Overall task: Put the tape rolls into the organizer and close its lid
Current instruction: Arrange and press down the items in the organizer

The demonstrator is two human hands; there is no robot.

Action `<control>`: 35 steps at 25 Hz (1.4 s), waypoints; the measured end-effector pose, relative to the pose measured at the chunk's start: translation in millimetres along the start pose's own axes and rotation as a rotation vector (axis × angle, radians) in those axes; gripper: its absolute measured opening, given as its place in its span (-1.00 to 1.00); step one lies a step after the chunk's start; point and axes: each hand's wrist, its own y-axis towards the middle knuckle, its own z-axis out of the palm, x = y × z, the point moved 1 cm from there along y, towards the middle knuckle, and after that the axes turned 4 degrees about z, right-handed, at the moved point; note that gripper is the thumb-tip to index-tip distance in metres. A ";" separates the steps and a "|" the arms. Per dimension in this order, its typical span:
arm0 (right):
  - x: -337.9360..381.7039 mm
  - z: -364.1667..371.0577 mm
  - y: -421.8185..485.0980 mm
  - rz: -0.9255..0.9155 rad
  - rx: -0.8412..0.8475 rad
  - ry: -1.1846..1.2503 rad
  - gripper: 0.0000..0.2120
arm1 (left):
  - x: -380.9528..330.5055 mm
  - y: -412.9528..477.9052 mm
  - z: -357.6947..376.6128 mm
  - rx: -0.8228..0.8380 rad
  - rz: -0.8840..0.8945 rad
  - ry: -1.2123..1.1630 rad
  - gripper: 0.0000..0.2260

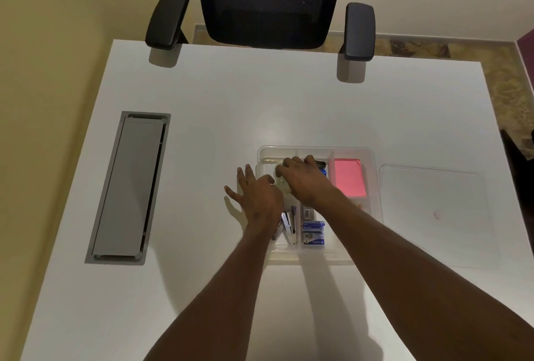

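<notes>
r hand (300,180) curled over clear tape roll (279,181) in organizer (372,175), grip unclear; l hand (257,196) spread, empty. roll light, slick; pinch by rim.

print on blue staple boxes (313,233) too blurred to read

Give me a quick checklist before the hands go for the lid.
1. Clear plastic organizer open on the white desk: ok.
2. Clear flat lid lying free, right of the organizer: ok.
3. Tape rolls seated in their compartment: cannot tell, the right hand covers it.
4. Right hand's grip released: cannot tell, fingers curl down inside the organizer.
5. Left hand empty: ok, fingers spread at the organizer's left edge.
6. Pink paper pad lying below the rim: ok.
</notes>
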 end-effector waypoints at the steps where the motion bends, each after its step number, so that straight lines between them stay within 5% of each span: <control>1: 0.1 0.5 -0.2 0.004 0.021 0.034 -0.51 | 0.0 0.7 -0.1 0.013 -0.001 0.013 -0.69; 5: 2.6 -3.2 1.4 0.021 0.109 0.119 -0.45 | 1.3 0.0 1.8 0.055 -0.011 0.043 -0.64; 23: 5.3 -10.8 -17.3 0.078 -0.017 -0.070 -0.60 | -6.1 -0.4 -10.8 0.063 0.062 0.152 -0.60; 35: 10.9 -5.8 -19.4 0.096 -0.029 -0.026 -0.60 | -9.9 6.4 -11.0 0.125 -0.020 0.010 -0.64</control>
